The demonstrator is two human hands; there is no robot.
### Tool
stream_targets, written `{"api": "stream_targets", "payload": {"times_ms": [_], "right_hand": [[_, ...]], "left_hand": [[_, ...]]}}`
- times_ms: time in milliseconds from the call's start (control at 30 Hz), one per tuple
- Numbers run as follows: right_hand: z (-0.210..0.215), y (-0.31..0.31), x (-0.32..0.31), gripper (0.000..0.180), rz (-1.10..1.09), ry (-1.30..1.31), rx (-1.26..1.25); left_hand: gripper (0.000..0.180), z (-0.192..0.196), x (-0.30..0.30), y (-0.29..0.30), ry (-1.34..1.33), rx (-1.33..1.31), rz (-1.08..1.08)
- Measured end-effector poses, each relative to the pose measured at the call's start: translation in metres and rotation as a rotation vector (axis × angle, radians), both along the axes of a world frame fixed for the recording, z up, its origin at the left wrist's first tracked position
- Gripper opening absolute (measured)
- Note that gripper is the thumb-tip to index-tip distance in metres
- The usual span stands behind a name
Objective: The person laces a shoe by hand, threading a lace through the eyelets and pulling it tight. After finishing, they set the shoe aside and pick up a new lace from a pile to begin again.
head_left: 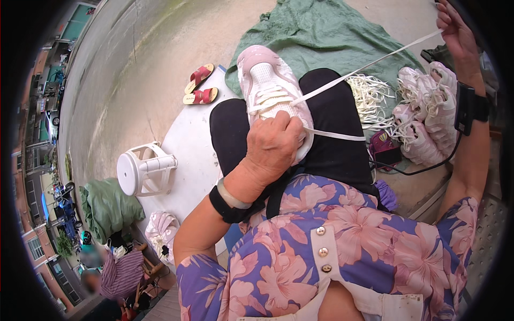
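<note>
A pale pink and white sneaker rests on my lap, its toe pointing away from me. My left hand is closed over the shoe's opening and tongue, its fingertips hidden. Crossed white laces run through the lower eyelets. From the right side of the shoe, a white shoelace stretches taut up to my right hand, raised at the far upper right with its fingers pinched on the lace. Another loose lace end lies across my right thigh.
Right of my knees lie a heap of white laces, several similar sneakers and a dark red pouch. Green cloth spreads ahead. A white stool and red sandals are leftward; a person in stripes sits lower left.
</note>
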State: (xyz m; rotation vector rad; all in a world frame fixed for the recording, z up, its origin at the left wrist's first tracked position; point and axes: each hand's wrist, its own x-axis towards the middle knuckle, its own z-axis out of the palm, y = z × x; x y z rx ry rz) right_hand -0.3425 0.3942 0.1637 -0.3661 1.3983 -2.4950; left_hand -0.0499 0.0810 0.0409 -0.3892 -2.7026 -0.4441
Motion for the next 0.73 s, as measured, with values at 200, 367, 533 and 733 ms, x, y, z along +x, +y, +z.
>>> {"api": "stream_targets", "payload": {"times_ms": [200,367,533,733], "right_hand": [[-0.020,-0.004,-0.005,0.026,-0.257,0.085,-0.012],[-0.009,0.016,0.001,0.026,-0.169,0.138,-0.101],[-0.002,0.013,0.006,0.022,-0.143,0.140,-0.144],[-0.024,-0.004,0.003,0.023,-0.157,0.126,-0.080]], "left_hand": [[0.008,-0.003,0.005,-0.003,-0.046,-0.052,-0.008],[0.009,0.001,0.003,0.002,-0.028,-0.042,-0.033],[0.008,0.002,0.004,0.002,-0.030,-0.030,-0.024],[0.014,0.004,0.015,-0.010,0.086,0.032,-0.037]]}}
